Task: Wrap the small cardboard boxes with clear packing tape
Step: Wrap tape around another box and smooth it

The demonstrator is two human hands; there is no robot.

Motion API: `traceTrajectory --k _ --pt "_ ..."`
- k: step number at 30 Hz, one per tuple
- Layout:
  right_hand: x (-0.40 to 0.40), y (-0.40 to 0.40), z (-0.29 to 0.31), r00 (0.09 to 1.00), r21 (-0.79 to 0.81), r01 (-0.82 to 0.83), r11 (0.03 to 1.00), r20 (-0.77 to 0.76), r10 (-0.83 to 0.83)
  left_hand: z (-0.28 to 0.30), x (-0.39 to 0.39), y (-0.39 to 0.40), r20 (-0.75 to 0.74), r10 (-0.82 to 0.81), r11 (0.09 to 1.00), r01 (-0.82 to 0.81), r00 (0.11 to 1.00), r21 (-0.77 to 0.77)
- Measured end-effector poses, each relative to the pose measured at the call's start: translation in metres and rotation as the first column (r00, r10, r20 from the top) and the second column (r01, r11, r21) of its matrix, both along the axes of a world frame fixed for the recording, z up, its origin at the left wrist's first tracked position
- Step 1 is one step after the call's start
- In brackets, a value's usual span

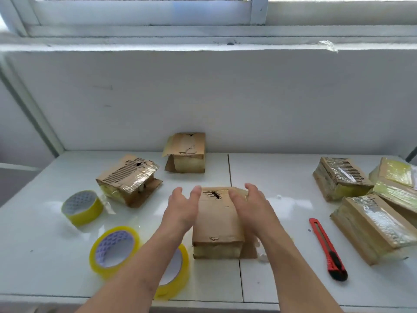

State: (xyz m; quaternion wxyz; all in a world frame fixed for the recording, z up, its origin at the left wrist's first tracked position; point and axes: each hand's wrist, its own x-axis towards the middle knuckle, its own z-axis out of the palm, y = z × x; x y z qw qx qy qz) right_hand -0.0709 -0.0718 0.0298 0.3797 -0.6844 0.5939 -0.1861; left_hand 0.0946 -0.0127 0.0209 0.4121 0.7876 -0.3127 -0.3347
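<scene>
Cardboard box [217, 220] long axis 12-to-6, between both hands: left hand [184, 207] at its 9, right hand [252, 206] at 3, fingers spread, gripping nothing

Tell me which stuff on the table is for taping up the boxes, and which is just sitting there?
For the job:
- bare box between the left hand and right hand
- two boxes behind it
- three tape rolls
- red cutter, probably for cutting tape

Just sitting there:
- already wrapped boxes
- scrap of tape on the sill
</scene>
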Motion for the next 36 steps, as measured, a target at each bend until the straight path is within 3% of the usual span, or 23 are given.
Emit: traceTrajectory --k 2,4,12,25,30,36 --pt "0.015 -0.025 -0.001 0.991 0.042 -0.05 0.998 0.127 0.044 0.0 -0.007 -0.013 -0.068 -0.042 0.998 0.045 0.997 0.036" --pt "0.023 -0.036 -0.011 0.987 0.086 -0.069 0.994 0.151 0.056 -0.002 -0.014 -0.017 -0.089 -0.097 0.992 0.103 0.991 0.074" --pt "0.035 -0.041 -0.041 0.902 0.266 0.015 0.964 0.413 -0.128 -0.019 -0.01 -0.02 -0.177 -0.097 0.995 0.099 0.979 0.004" --pt "0.033 -0.039 -0.04 0.894 0.254 0.003 0.967 0.432 -0.117 -0.026 -0.001 -0.026 -0.162 -0.129 0.991 0.134 0.978 0.019" --pt "0.014 -0.036 -0.039 0.889 0.259 -0.167 0.951 0.457 0.032 -0.003 0.01 -0.05 -0.029 -0.244 0.97 0.244 0.969 0.008" --pt "0.023 -0.038 -0.055 0.897 0.294 -0.146 0.944 0.442 0.001 -0.014 0.014 -0.063 -0.091 -0.287 0.956 0.291 0.954 0.035"
